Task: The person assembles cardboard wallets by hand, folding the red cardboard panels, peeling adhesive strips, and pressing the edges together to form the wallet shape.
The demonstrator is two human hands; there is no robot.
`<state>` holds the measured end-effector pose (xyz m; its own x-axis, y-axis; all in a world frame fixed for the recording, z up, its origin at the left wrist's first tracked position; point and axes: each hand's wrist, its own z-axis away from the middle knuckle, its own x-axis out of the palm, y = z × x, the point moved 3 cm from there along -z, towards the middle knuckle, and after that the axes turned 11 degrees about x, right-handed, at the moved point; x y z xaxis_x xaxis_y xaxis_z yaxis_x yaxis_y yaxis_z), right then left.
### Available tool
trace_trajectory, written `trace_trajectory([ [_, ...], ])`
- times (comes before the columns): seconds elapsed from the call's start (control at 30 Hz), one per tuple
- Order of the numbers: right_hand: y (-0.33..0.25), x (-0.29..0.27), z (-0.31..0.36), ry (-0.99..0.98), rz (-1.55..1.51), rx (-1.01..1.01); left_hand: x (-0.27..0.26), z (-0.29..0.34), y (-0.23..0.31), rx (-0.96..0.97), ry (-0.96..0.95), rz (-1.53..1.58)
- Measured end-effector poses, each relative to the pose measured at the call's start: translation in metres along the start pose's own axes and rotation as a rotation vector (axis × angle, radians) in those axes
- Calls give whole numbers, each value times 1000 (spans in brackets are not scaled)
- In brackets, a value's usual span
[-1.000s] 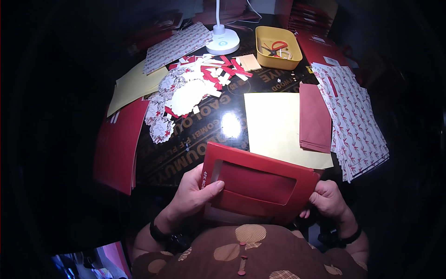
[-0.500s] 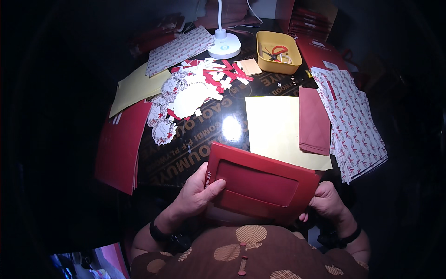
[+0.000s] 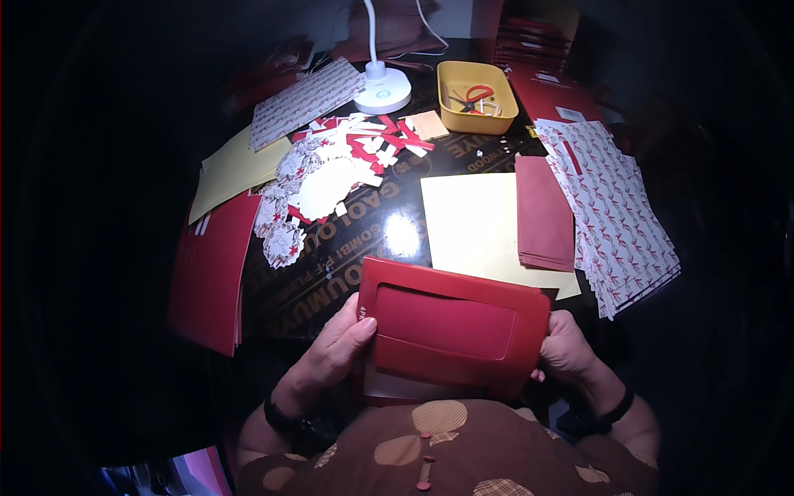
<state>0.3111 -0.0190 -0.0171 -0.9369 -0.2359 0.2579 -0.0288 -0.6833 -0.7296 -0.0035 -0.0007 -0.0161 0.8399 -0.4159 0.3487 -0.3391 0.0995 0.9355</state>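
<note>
Close in front of my chest I hold a flat red cardboard box [image 3: 447, 326] with a large rectangular window in its face. Through the window a darker red layer shows. My left hand [image 3: 335, 343] grips the box's left end, thumb on the face and fingers behind. At the right end, my right hand [image 3: 569, 345] is closed against the edge, its fingertips partly hidden. Just beyond the box lie pale yellow sheets [image 3: 467, 219], with a stack of dark red envelopes [image 3: 546, 215] on their right side.
Patterned sheets [image 3: 612, 215] fan out at the right. Round cut-outs [image 3: 284, 244] and red and white scraps [image 3: 389, 140] cover the left middle. Red folders [image 3: 213, 281] lie far left. A white lamp [image 3: 385, 91] and a yellow tray [image 3: 475, 124] holding scissors [image 3: 475, 97] stand behind.
The box has levelled slightly, its right end rising a little, with both hands still on it. The whole view has shifted a little, moving the table things leftward.
</note>
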Motion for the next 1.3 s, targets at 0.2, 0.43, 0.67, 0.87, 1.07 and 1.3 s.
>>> trace_trajectory([
  [0.2,-6,0,-7,-170,-39,-181,-7,-1,6,-6,109,75],
  [0.43,-17,7,-18,-248,-15,-192,-8,0,18,87,131,87],
  [0.67,-33,23,-17,-61,46,-36,-8,7,15,113,153,118],
  [0.87,-35,21,-27,-102,120,-69,-9,8,14,125,158,88],
  [1.07,-38,18,-41,-178,115,-121,-16,9,15,183,199,55],
  [1.3,-78,5,-28,55,-62,-679,-44,6,32,526,538,225],
])
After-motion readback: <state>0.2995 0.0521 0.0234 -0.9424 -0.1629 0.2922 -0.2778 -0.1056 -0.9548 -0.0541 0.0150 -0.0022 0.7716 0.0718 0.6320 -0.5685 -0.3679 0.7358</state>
